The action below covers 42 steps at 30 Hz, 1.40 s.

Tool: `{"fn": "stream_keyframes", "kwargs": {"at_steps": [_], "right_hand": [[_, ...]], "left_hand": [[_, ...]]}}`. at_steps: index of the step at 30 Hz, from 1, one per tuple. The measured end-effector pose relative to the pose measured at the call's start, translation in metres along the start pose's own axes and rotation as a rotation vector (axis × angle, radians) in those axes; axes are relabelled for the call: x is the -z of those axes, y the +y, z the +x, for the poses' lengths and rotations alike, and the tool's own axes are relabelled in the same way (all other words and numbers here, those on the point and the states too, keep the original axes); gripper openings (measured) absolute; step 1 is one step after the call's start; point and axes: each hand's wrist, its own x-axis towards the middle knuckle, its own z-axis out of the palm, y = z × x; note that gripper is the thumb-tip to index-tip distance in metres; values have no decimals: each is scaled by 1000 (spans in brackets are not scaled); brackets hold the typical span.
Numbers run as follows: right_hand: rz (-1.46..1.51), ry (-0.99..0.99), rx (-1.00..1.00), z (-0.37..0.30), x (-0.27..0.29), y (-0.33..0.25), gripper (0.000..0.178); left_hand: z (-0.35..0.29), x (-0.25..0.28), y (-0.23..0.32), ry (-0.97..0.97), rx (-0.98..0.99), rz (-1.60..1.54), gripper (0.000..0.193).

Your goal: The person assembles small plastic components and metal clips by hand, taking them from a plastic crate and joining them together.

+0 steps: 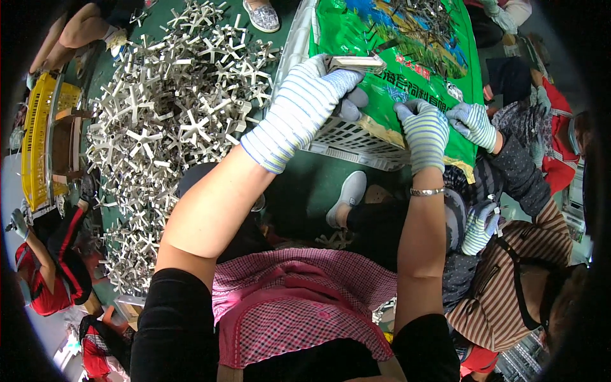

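Observation:
Above the near left corner of a green printed sack [344, 38], my left hand [312, 92] in a striped glove is closed around a pale, bar-shaped metal piece [358, 62]. A dark, narrow end sticks up beside the piece, too small to name. To the right, my right hand [426, 134], gloved alike, has its fingers curled at the sack's near edge. What those fingers hold, if anything, is hidden. The sack lies over a white plastic crate [356, 143], with small dark metal bits [423, 25] on top.
A large heap of star-shaped metal parts [184, 121] covers the green floor at the left. Close to my right hand is a co-worker's gloved hand [474, 124]. Another gloved hand [478, 229] is lower right. A yellow crate [38, 140] stands far left. A grey shoe [352, 191] shows below the crate.

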Motion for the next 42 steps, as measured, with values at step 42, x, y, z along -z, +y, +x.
{"fn": "stream_keyframes", "kwargs": {"at_steps": [42], "right_hand": [[163,-53,56,-3,-2,27,23]], "left_hand": [[3,-6,-11,-27,27,95,23]]}}
